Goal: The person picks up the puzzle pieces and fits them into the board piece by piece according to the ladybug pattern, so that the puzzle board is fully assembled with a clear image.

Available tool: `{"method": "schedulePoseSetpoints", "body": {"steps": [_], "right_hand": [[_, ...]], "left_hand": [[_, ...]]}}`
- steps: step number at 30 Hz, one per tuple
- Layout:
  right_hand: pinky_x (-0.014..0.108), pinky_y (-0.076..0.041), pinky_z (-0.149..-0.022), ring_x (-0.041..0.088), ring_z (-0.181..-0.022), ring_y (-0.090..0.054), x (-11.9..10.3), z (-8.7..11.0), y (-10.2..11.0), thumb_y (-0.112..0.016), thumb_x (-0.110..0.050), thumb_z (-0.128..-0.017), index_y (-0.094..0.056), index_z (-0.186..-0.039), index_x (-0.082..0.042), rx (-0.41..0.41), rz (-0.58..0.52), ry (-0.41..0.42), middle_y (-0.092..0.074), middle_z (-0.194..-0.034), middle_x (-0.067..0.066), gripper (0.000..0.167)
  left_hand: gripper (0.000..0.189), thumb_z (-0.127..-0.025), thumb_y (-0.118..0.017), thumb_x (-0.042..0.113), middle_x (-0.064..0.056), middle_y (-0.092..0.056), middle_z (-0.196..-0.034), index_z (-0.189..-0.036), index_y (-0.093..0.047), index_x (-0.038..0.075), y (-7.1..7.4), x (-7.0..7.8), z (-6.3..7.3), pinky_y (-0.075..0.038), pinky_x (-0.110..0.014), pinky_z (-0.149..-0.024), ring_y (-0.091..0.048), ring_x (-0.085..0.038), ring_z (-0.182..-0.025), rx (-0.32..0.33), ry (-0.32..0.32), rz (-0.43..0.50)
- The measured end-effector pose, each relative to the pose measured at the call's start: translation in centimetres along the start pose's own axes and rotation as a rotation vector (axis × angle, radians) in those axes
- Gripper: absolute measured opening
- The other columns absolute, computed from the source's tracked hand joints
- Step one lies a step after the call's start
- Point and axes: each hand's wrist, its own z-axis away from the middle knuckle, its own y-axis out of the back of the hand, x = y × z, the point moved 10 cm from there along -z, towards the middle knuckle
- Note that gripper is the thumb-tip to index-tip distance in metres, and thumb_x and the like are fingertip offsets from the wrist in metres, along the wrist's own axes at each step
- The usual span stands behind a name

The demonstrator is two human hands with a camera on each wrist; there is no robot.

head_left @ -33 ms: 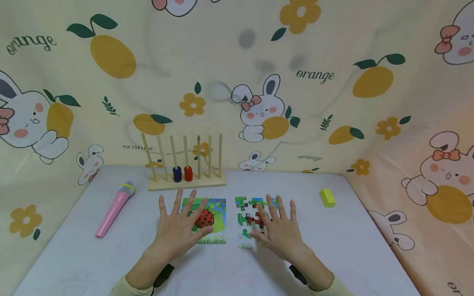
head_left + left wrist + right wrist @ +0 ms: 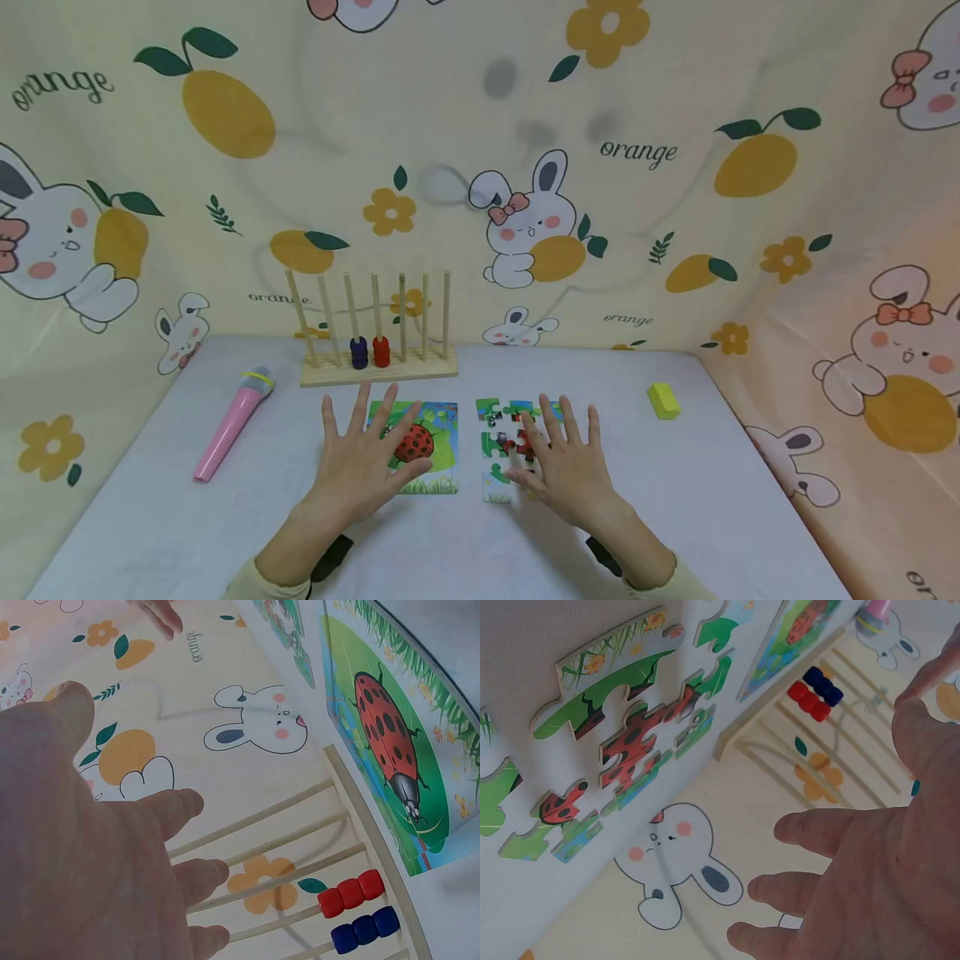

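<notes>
Both hands are spread with straight fingers, holding nothing. My left hand [image 2: 351, 475] hovers over the left part of a ladybug picture card [image 2: 444, 467], partly hiding it. Above loose jigsaw pieces [image 2: 496, 488] of a similar ladybug picture hangs my right hand [image 2: 576, 479], which covers several of them in the head view. In the right wrist view, separate jigsaw pieces [image 2: 630, 742] lie with gaps between them. The left wrist view shows the card's whole red ladybug [image 2: 386, 724] beyond the left hand [image 2: 97, 847].
A wooden peg rack [image 2: 378, 377] with dark blue and red beads stands behind the card. On the left lies a pink toy microphone [image 2: 234, 429]; a yellow-green block [image 2: 663, 402] sits at the right. A patterned cloth [image 2: 442, 108] hangs behind the white table [image 2: 420, 558].
</notes>
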Motion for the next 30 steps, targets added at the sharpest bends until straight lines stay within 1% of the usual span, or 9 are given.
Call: {"method": "schedulePoseSetpoints", "body": {"steps": [7,12,16,18,20,22,24,27,30], "right_hand": [[0.071,-0.003,-0.113,0.045,-0.149,-0.013,0.3,0.0,0.0,-0.049,-0.067,-0.094,-0.040,-0.153,-0.011,-0.005,-0.006,-0.014,-0.018,-0.163,0.020,0.082],[0.072,-0.007,-0.112,0.046,-0.147,-0.020,1.2,-0.5,-0.4,-0.053,-0.061,-0.095,-0.042,-0.152,-0.009,0.023,-0.051,-0.026,-0.025,-0.161,0.022,0.079],[0.073,-0.012,-0.111,0.046,-0.142,-0.032,2.2,-1.6,-0.8,-0.060,-0.055,-0.093,-0.049,-0.147,-0.007,0.061,-0.116,-0.013,-0.037,-0.155,0.023,0.073],[0.073,-0.014,-0.111,0.046,-0.139,-0.038,2.6,-2.3,-1.1,-0.063,-0.052,-0.093,-0.053,-0.144,-0.007,0.064,-0.150,-0.003,-0.043,-0.151,0.023,0.069],[0.073,-0.016,-0.111,0.045,-0.137,-0.041,2.9,-2.9,-1.3,-0.065,-0.048,-0.093,-0.056,-0.141,-0.006,0.055,-0.189,0.002,-0.047,-0.148,0.023,0.065],[0.072,-0.018,-0.110,0.044,-0.135,-0.043,3.0,-3.7,-1.5,-0.068,-0.043,-0.093,-0.058,-0.139,-0.005,0.043,-0.218,0.009,-0.051,-0.145,0.022,0.060],[0.072,-0.020,-0.110,0.042,-0.133,-0.046,3.1,-4.6,-1.8,-0.070,-0.038,-0.093,-0.059,-0.137,-0.005,0.030,-0.251,0.021,-0.054,-0.141,0.020,0.056],[0.071,-0.022,-0.109,0.038,-0.128,-0.052,3.1,-6.2,-2.1,-0.074,-0.027,-0.092,-0.062,-0.133,-0.004,0.018,-0.326,0.051,-0.060,-0.135,0.017,0.049],[0.070,-0.022,-0.110,0.034,-0.126,-0.055,3.0,-7.8,-2.7,-0.076,-0.019,-0.089,-0.062,-0.131,-0.003,-0.009,-0.414,0.086,-0.063,-0.132,0.014,0.047]], "left_hand": [[0.079,-0.091,-0.045,0.074,-0.011,-0.024,-0.164,-0.155,-0.038,0.029,0.0,-0.4,0.0,0.003,-0.077,-0.108,-0.004,-0.042,-0.151,-0.021,0.024,-0.007],[0.078,-0.093,-0.043,0.072,-0.013,-0.022,-0.164,-0.156,-0.036,0.027,-1.0,-1.7,0.3,0.003,-0.078,-0.107,-0.004,-0.042,-0.151,-0.055,0.034,0.005],[0.076,-0.095,-0.054,0.060,-0.017,-0.024,-0.162,-0.155,-0.038,0.015,-2.2,-3.7,0.5,0.000,-0.081,-0.104,-0.009,-0.044,-0.150,-0.097,0.022,0.106],[0.078,-0.095,-0.060,0.053,-0.019,-0.025,-0.161,-0.154,-0.038,0.008,-3.1,-4.8,0.7,-0.002,-0.082,-0.103,-0.012,-0.046,-0.148,-0.137,0.020,0.165],[0.080,-0.094,-0.062,0.051,-0.021,-0.025,-0.161,-0.153,-0.036,0.004,-4.3,-5.9,1.0,-0.002,-0.083,-0.102,-0.012,-0.047,-0.148,-0.189,0.031,0.224],[0.083,-0.094,-0.061,0.054,-0.022,-0.025,-0.161,-0.154,-0.035,0.002,-5.4,-6.9,1.3,-0.001,-0.083,-0.101,-0.012,-0.048,-0.147,-0.237,0.044,0.274],[0.085,-0.093,-0.060,0.056,-0.022,-0.025,-0.160,-0.154,-0.034,0.002,-6.2,-7.6,1.4,-0.001,-0.084,-0.100,-0.013,-0.049,-0.147,-0.270,0.047,0.317],[0.086,-0.092,-0.063,0.056,-0.024,-0.027,-0.159,-0.153,-0.035,0.002,-7.0,-8.1,1.5,-0.002,-0.085,-0.099,-0.016,-0.050,-0.146,-0.293,0.035,0.363],[0.086,-0.090,-0.066,0.053,-0.024,-0.026,-0.159,-0.153,-0.036,0.003,-7.6,-8.5,1.5,-0.003,-0.085,-0.099,-0.016,-0.051,-0.146,-0.312,0.028,0.388]]}}
